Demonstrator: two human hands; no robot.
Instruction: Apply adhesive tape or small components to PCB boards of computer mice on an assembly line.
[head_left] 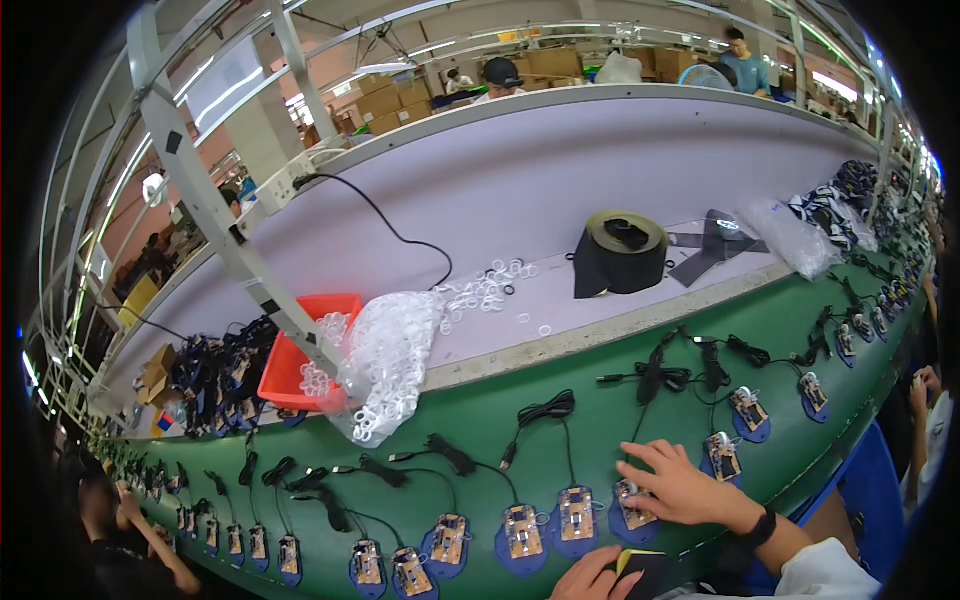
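My right hand (pixel 682 487) reaches over the green conveyor with its fingers spread. Its fingertips and thumb lie over a circuit board (pixel 632 515) on a blue rounded base, hiding part of it. Lower down, at the picture's edge, my left hand (pixel 590 577) is closed on a black strip (pixel 650 572) with a yellow edge. Just left of my hands sit more boards on blue bases, among them one board (pixel 576 514) and another board (pixel 523 531). Black cables with plugs, such as a coiled cable (pixel 545 408), run from the boards.
Beyond the green belt (pixel 480 420), a ledge holds a red bin (pixel 310 390), a plastic bag of white rings (pixel 395 350), loose white rings (pixel 490 285) and a black tape roll (pixel 620 250). A metal post (pixel 230 230) rises at left. Co-workers' arms show at both sides.
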